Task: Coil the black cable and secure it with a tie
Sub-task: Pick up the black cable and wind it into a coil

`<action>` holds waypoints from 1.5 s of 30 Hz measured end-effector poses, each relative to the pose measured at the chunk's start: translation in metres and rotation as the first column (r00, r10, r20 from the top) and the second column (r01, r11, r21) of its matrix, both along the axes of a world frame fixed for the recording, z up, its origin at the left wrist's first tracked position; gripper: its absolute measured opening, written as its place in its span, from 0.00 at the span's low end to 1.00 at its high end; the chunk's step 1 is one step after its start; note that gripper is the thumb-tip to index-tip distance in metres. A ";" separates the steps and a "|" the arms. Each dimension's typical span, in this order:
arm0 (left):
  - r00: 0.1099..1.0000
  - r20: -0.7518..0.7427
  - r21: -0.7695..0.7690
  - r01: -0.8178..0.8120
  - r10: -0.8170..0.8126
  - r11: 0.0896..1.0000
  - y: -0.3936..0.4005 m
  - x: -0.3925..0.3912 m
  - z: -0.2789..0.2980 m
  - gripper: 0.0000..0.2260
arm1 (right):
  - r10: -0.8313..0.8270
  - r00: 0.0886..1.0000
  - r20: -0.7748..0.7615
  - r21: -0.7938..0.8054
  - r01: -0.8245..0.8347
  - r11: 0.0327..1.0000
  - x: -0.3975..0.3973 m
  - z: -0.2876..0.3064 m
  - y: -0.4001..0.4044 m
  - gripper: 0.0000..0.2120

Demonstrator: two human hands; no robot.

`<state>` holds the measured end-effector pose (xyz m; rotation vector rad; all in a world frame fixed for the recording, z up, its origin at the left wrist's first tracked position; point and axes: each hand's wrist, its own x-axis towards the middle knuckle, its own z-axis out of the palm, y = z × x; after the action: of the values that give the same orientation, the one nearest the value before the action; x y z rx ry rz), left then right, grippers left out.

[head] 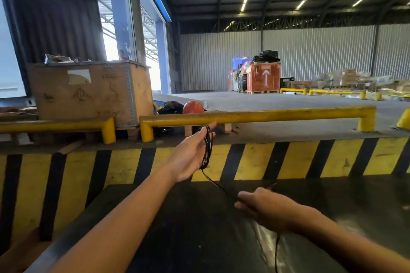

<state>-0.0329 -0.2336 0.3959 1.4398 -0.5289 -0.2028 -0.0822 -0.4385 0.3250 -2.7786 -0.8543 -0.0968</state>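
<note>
The left hand [192, 154] reaches forward, palm up, fingers half-curled through several loops of the black cable [206, 148]; lower, the right hand [265, 208] pinches its taut trailing strand above the dark table [177, 228]

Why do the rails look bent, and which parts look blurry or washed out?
In the head view, the wide-angle lens bows the yellow rail; the doorway is blown out white by daylight; the right hand and the black cable looped on the left hand are smeared by motion; glare streaks the dark surface.
</note>
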 end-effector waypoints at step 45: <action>0.994 0.014 -0.295 0.110 -0.110 0.949 -0.028 -0.022 0.039 0.18 | 0.034 0.999 0.027 0.117 -0.037 0.992 0.009 -0.007 0.020 0.13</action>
<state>-0.0545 -0.2615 0.4347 1.1192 -0.6113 -0.2046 -0.0729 -0.4185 0.3180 -2.6568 -0.8740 -0.1699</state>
